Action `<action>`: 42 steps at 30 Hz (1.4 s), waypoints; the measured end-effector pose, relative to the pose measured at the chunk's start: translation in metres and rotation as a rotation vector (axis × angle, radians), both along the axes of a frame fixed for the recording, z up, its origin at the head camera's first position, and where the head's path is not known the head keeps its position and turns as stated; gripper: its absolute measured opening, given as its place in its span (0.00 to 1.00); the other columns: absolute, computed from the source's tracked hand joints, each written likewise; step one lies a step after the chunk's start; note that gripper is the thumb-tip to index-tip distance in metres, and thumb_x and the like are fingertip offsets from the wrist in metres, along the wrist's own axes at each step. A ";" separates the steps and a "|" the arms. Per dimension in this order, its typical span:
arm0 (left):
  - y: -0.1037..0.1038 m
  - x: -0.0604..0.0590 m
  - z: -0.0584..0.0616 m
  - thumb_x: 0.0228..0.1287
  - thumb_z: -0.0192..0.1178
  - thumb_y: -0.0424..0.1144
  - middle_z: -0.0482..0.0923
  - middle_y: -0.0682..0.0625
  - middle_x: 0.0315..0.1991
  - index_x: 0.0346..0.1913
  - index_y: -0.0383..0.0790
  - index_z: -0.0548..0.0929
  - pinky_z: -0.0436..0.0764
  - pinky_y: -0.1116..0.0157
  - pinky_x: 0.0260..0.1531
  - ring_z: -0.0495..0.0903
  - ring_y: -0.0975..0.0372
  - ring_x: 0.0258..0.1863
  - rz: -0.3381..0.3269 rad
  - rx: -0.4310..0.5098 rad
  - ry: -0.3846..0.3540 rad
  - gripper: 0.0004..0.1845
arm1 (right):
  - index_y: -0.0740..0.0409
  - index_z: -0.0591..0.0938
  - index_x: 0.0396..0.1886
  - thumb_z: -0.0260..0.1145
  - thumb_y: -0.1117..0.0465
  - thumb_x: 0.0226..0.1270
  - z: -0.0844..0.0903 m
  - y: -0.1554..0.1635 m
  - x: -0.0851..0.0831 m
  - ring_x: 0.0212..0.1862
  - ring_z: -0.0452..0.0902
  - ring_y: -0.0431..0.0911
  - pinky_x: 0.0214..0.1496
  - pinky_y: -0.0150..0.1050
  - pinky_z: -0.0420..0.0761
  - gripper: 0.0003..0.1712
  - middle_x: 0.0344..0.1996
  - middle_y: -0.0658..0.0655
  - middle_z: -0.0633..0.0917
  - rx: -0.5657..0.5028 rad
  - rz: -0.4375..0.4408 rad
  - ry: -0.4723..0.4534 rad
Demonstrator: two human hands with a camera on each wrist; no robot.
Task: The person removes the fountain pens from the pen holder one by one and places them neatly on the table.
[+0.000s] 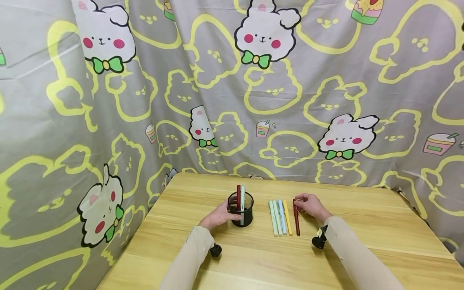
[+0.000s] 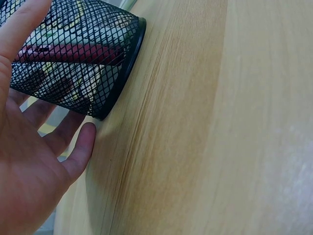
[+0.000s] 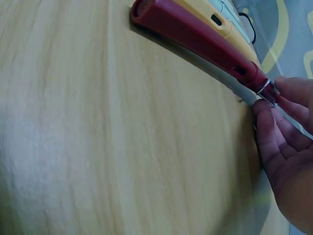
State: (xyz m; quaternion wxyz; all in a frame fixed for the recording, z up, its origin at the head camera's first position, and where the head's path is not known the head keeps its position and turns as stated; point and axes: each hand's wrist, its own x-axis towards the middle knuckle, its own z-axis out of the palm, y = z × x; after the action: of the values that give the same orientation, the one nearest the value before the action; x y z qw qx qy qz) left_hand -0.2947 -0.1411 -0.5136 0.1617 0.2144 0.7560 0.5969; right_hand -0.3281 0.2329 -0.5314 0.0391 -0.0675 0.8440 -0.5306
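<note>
My left hand (image 1: pixel 218 215) holds a black mesh pen cup (image 1: pixel 247 219) from its left side, thumb in front. Inside the upright cup stand a dark red pen (image 1: pixel 238 192) and a pale green pen (image 1: pixel 243 194). In the left wrist view, the fingers (image 2: pixel 80 149) curl round behind the mesh. On the table, my right hand (image 1: pixel 312 205) pinches the far end of another dark red pen (image 1: pixel 297 225). The right wrist view shows thumb and fingertips at that pen's narrow end, its thick end (image 3: pixel 161 14) pointing away from the hand.
Left of the red pen lie a yellow pen (image 1: pixel 287 217), a light blue pen (image 1: pixel 282 221) and two pale green pens (image 1: pixel 273 219), side by side on the wooden table (image 1: pixel 246 257). A patterned curtain (image 1: pixel 224 92) hangs behind the table and on its left.
</note>
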 end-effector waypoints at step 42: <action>-0.001 0.000 -0.001 0.57 0.67 0.33 0.68 0.43 0.60 0.70 0.37 0.58 0.68 0.54 0.57 0.70 0.52 0.58 0.040 -0.055 0.003 0.40 | 0.73 0.77 0.51 0.62 0.65 0.66 0.046 -0.030 0.011 0.41 0.78 0.61 0.42 0.51 0.79 0.17 0.36 0.63 0.82 0.047 0.074 0.095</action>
State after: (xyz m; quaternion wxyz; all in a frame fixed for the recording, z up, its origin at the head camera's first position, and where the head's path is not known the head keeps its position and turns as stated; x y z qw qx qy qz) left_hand -0.2942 -0.1421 -0.5147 0.1543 0.1958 0.7766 0.5785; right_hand -0.3166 0.2032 -0.4851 0.0203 -0.1230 0.8540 -0.5052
